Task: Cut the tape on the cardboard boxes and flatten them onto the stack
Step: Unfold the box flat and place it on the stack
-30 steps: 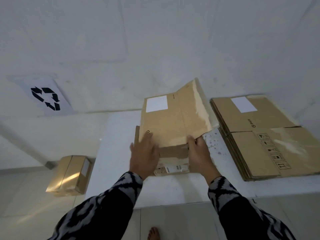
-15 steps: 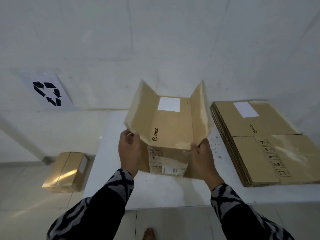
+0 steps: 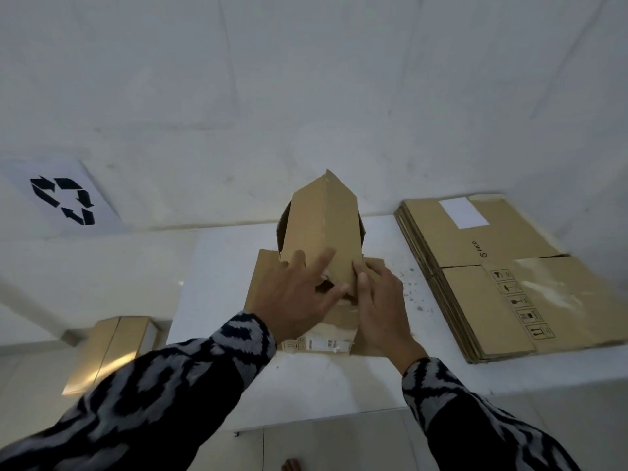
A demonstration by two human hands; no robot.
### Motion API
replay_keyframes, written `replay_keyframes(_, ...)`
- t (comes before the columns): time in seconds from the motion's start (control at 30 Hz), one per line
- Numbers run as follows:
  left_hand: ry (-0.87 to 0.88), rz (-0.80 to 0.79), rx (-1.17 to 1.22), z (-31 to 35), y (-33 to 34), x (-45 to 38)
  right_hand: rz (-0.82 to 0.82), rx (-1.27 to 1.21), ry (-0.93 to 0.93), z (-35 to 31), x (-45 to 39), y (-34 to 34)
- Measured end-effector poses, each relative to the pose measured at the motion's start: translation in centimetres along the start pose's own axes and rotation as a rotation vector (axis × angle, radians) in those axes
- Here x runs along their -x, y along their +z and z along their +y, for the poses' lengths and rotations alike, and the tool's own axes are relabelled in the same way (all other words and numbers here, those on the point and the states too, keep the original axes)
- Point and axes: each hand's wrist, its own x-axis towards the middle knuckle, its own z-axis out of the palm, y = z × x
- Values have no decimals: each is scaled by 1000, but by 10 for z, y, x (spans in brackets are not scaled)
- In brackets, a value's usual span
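A brown cardboard box (image 3: 323,226) lies on the white table (image 3: 217,266) in front of me, its far part standing up in a tent-like peak and its near flaps spread flat. My left hand (image 3: 299,294) presses on the near end of the peak with straight, spread fingers. Beside it, my right hand (image 3: 380,300) lies flat with its fingers along the box's right side. A stack of flattened boxes (image 3: 509,277) sits on the table to the right.
A closed, taped box (image 3: 112,351) stands on the floor left of the table. A recycling sign (image 3: 63,198) hangs on the wall at left. The wall runs right behind the table. My foot (image 3: 292,465) shows by the table's near edge.
The box was held up with its flaps spread open; it now lies on the table, folded into a peak. Both hands let go of its sides and moved onto its near end.
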Motion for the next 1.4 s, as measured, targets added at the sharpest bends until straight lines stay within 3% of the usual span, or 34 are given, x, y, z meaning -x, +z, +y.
replay_keyframes(0.1,-14,57,-106,15,7,0,37,-247,168,-4,-21,-7)
replay_keyframes(0.17,-31,57,-86,18,10,1,-32,-525,388,-16,-37,-20)
replay_keyframes(0.23,-50,46,-79,18,8,1,-139,-714,495,-14,-51,-26)
replay_keyframes(0.3,-63,46,-84,17,5,1,-234,-647,454,-8,-59,-27)
replay_keyframes(0.43,-98,30,-86,14,7,-1,-65,-453,496,14,-52,-38)
replay_keyframes(0.57,-105,65,-77,18,16,-6,7,229,315,17,-15,-58)
replay_keyframes(0.63,-92,97,-74,21,20,-11,-99,387,235,3,-5,-49)
replay_keyframes(0.73,-87,125,-71,23,19,-13,-242,517,261,-14,-2,-25)
replay_keyframes(0.93,-128,50,117,11,10,-1,-125,465,172,-30,2,-3)
replay_keyframes(1.1,-164,84,446,-16,20,13,-62,123,384,-58,-10,7)
replay_keyframes(1.2,-237,59,723,-36,23,3,-42,166,442,-58,-13,17)
replay_keyframes(1.3,-333,45,724,-72,37,-24,-35,175,426,-53,-11,21)
replay_keyframes(1.4,-418,-244,798,-105,52,-51,-46,203,383,-48,-10,21)
